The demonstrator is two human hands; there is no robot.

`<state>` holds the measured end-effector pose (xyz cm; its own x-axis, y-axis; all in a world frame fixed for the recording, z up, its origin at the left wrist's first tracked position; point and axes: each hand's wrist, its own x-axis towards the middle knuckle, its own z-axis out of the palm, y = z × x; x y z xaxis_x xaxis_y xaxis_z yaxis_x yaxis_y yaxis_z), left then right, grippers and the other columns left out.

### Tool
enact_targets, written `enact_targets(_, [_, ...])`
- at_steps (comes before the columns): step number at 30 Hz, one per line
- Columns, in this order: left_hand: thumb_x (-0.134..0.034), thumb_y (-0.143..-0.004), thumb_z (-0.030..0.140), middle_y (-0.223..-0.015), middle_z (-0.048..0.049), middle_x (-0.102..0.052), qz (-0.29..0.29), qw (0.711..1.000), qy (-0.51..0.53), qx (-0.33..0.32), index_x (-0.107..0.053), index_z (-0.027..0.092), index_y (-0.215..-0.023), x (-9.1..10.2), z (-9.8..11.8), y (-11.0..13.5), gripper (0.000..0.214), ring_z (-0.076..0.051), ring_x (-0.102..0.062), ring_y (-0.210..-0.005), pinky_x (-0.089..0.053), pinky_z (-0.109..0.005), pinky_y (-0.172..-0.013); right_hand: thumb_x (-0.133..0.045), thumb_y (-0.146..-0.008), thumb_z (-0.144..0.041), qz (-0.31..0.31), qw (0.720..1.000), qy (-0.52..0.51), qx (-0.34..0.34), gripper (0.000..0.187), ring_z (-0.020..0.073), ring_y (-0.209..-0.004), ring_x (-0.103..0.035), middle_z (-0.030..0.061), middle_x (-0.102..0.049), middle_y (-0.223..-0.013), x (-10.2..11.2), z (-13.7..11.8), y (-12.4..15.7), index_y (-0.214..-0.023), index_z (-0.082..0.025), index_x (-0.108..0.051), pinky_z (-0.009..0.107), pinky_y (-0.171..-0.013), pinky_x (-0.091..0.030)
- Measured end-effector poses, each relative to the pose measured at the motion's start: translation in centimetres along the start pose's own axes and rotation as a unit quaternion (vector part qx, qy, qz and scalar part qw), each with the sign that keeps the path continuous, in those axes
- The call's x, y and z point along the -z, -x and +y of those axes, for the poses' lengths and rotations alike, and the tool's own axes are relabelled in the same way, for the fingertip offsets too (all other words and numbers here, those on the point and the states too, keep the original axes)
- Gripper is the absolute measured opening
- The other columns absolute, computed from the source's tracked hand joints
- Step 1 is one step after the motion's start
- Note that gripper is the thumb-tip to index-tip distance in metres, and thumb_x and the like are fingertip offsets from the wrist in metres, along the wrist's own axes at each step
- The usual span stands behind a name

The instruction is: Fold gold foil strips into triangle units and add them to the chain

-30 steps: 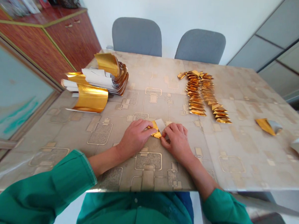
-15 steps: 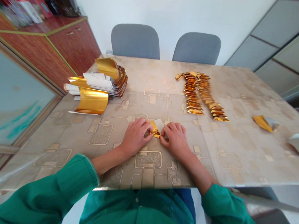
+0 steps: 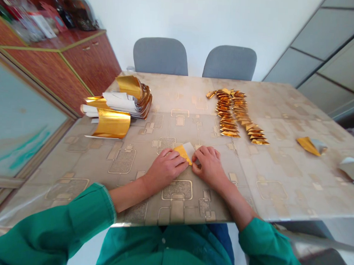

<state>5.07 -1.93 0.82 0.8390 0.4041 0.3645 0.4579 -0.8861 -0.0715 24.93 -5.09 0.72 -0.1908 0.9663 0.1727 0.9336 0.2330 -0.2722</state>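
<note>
A small sheet of gold foil paper (image 3: 182, 151) with a white side lies partly folded on the table in front of me. My left hand (image 3: 169, 165) holds it from the left, its fingers together and pressed along the near folded edge. On the other side, my right hand (image 3: 206, 161) has curled fingers, with thumb and forefinger pinched at the sheet's right edge. The fingers cover part of the paper's near edge. Beyond my right hand, folded gold paper pieces (image 3: 225, 115) stand in two tight rows.
A stack of gold and white paper sheets (image 3: 113, 123) sits at the left on the patterned tablecloth (image 3: 161, 203). At the right are a loose gold piece (image 3: 308, 146) and a white folded paper (image 3: 351, 169). Two grey chairs (image 3: 160, 56) stand against the far side.
My left hand has shifted right across the paper, its fingers now flatter over the near fold. My right hand stays at the right edge. The view has tilted slightly upward.
</note>
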Motion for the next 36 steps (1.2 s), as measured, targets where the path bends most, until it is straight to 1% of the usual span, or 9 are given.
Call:
enact_targets(5, [-0.055, -0.099, 0.023, -0.086, -0.0015, -0.067, 0.003, 0.999, 0.013, -0.03, -0.068, 0.019, -0.096, -0.6, -0.8, -0.6, 0.014, -0.019, -0.057, -0.091, -0.041, -0.034, -0.085, -0.06, -0.08, -0.016, -0.023, 1.0, -0.01, -0.001, 0.01, 0.0242, -0.099, -0.05, 0.0043, -0.063, -0.097, 0.7, 0.1, -0.1, -0.087, -0.022, -0.062, 0.037, -0.088, -0.034])
enact_targets(10, [-0.051, -0.101, 0.023, -0.105, -0.0049, -0.068, 0.001, 0.999, 0.012, -0.031, -0.064, 0.017, -0.113, -0.7, -0.2, 0.7, 0.019, -0.019, -0.058, -0.099, -0.04, -0.036, -0.092, -0.058, -0.082, -0.016, -0.041, 0.999, -0.016, -0.002, 0.011, 0.024, -0.1, -0.05, 0.005, -0.062, -0.1, 0.9, 0.0, -0.1, -0.09, -0.021, -0.06, 0.037, -0.09, -0.035])
enact_targets(15, [-0.054, -0.099, 0.031, -0.109, -0.0049, -0.068, -0.021, 0.999, 0.025, -0.009, -0.063, 0.018, -0.114, -0.7, 0.1, 1.2, 0.022, -0.021, -0.059, -0.103, -0.037, -0.039, -0.099, -0.054, -0.09, -0.024, -0.018, 1.0, 0.009, -0.009, 0.007, 0.0252, -0.099, -0.049, 0.0059, -0.061, -0.1, 0.4, -0.4, 0.1, -0.09, -0.021, -0.06, 0.039, -0.09, -0.035])
enact_targets(18, [-0.056, -0.098, 0.032, -0.113, -0.0043, -0.068, -0.013, 1.0, 0.028, -0.002, -0.063, 0.02, -0.115, -0.7, -0.1, 1.1, 0.023, -0.021, -0.058, -0.106, -0.034, -0.041, -0.104, -0.06, -0.087, -0.03, -0.004, 1.0, 0.024, -0.012, 0.01, 0.0263, -0.1, -0.049, 0.0061, -0.06, -0.099, 0.0, -0.5, 0.2, -0.09, -0.021, -0.059, 0.041, -0.091, -0.034])
enact_targets(22, [-0.059, -0.097, 0.035, -0.12, -0.0034, -0.067, -0.014, 1.0, 0.026, 0.002, -0.06, 0.021, -0.124, -0.3, -0.7, 1.6, 0.031, -0.021, -0.057, -0.111, -0.027, -0.045, -0.112, -0.062, -0.086, -0.029, -0.003, 1.0, 0.018, -0.012, 0.009, 0.0252, -0.099, -0.049, 0.005, -0.061, -0.098, -0.1, -0.4, 0.3, -0.09, -0.022, -0.059, 0.04, -0.091, -0.035])
enact_targets(27, [-0.058, -0.097, 0.036, -0.128, -0.0027, -0.064, -0.017, 1.0, 0.013, 0.017, -0.063, 0.026, -0.122, 0.3, -1.7, 3.0, 0.028, -0.022, -0.054, -0.12, -0.02, -0.048, -0.117, -0.062, -0.085, -0.027, -0.004, 1.0, 0.01, -0.015, 0.008, 0.0245, -0.099, -0.05, 0.0044, -0.06, -0.098, 0.0, -0.4, 0.2, -0.089, -0.022, -0.059, 0.039, -0.092, -0.035])
enact_targets(31, [-0.054, -0.099, 0.027, -0.127, -0.0059, -0.064, 0.01, 1.0, 0.004, 0.009, -0.066, 0.023, -0.116, 0.3, -1.7, 2.6, 0.021, -0.022, -0.055, -0.116, -0.031, -0.047, -0.112, -0.062, -0.083, -0.026, -0.004, 1.0, 0.002, -0.016, 0.007, 0.0254, -0.1, -0.049, 0.0049, -0.06, -0.097, 0.0, -0.4, 0.0, -0.086, -0.022, -0.058, 0.04, -0.091, -0.035])
enact_targets(33, [-0.051, -0.1, 0.02, -0.119, -0.0064, -0.067, 0.028, 0.999, 0.006, -0.015, -0.066, 0.02, -0.114, 0.2, -1.5, 1.6, 0.021, -0.02, -0.058, -0.109, -0.04, -0.041, -0.104, -0.062, -0.083, -0.027, 0.0, 1.0, 0.0, -0.011, 0.007, 0.0257, -0.099, -0.049, 0.0051, -0.06, -0.096, 0.0, -0.4, 0.0, -0.086, -0.022, -0.058, 0.04, -0.091, -0.035])
enact_targets(36, [-0.052, -0.099, 0.02, -0.102, -0.0055, -0.069, 0.02, 0.999, 0.021, -0.036, -0.068, 0.017, -0.104, -0.2, -1.3, -0.1, 0.017, -0.019, -0.06, -0.098, -0.047, -0.035, -0.09, -0.061, -0.085, -0.028, -0.001, 1.0, -0.005, -0.006, 0.007, 0.0251, -0.098, -0.049, 0.0051, -0.06, -0.096, 0.0, -0.3, -0.1, -0.086, -0.022, -0.058, 0.04, -0.09, -0.035])
